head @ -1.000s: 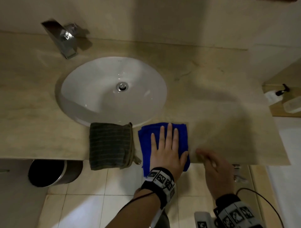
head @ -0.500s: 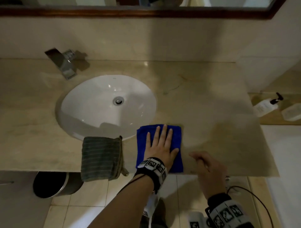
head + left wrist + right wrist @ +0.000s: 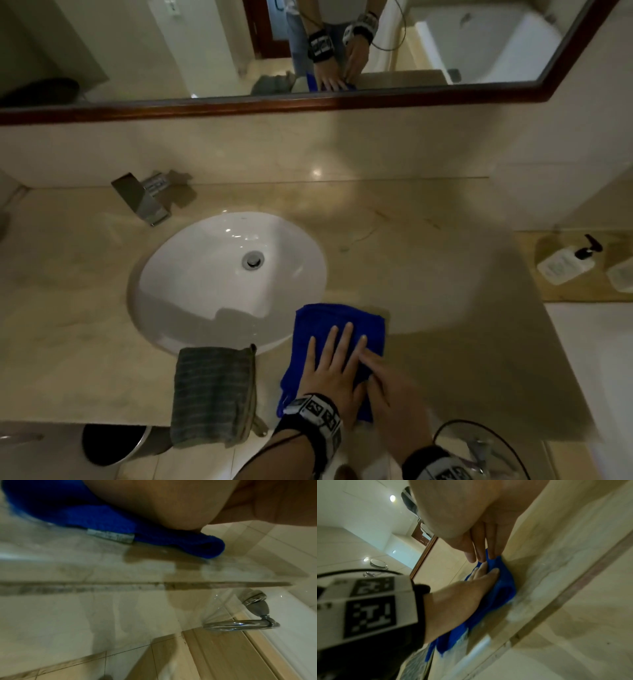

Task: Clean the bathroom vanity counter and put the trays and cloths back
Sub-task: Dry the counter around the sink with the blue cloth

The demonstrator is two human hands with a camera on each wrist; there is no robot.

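Observation:
A folded blue cloth [image 3: 337, 323] lies on the beige marble counter [image 3: 428, 274], right of the basin and near the front edge. My left hand [image 3: 332, 366] lies flat on it, fingers straight and spread, pressing it down. In the left wrist view the blue cloth [image 3: 102, 520] shows under the left hand's palm [image 3: 163, 500]. My right hand [image 3: 390, 394] is beside it, with straight fingers [image 3: 480, 551] touching the blue cloth's [image 3: 503, 588] right edge. A grey-green striped cloth [image 3: 214, 394] hangs over the counter's front edge, left of the blue one.
A white oval basin [image 3: 205, 274] and chrome faucet [image 3: 144, 198] sit left of centre. A mirror [image 3: 205, 51] runs along the back wall. A pump bottle [image 3: 565, 263] stands on a ledge at the right. A dark bin [image 3: 113, 445] is below the counter, and a chrome ring [image 3: 240, 624] is mounted beneath it.
My right hand has moved left from the bare counter edge onto the blue cloth's right side. The left hand stays flat on the cloth. The head view has tilted up, showing the mirror.

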